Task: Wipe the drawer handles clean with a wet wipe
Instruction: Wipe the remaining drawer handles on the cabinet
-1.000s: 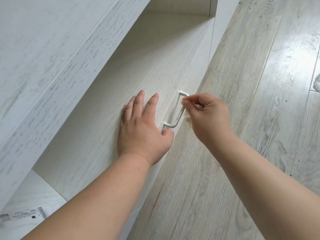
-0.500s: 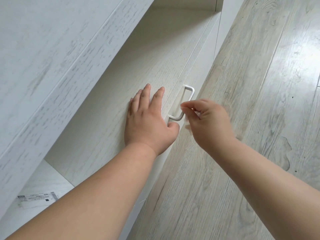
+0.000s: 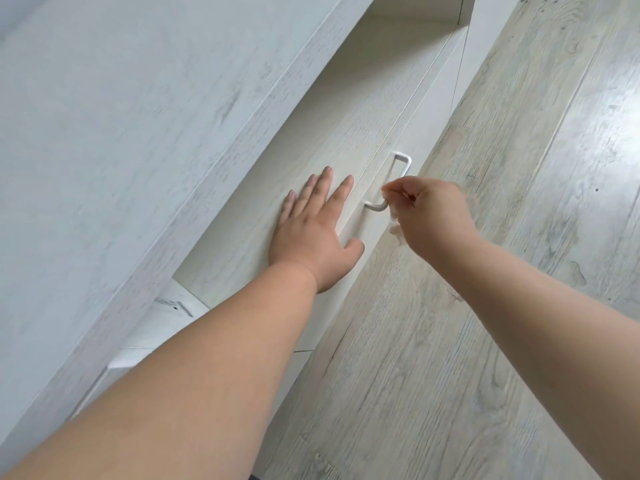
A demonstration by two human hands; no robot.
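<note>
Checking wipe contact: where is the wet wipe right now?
Head view, right of centre: the wet wipe is pinched in the right hand, at the near end of the drawer handle.

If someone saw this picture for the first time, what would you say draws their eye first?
First, the right hand at centre right, pinching a crumpled wet wipe against the near end of the white drawer handle. Next, the left hand, fingers spread flat on the pale wood-grain surface just left of that handle. Grey plank flooring fills the right side.

One head-worn view looks steeply down along both forearms. It sits close above the drawer front [image 3: 346, 161], tilted, with the floor [image 3: 502, 237] filling the right.
</note>
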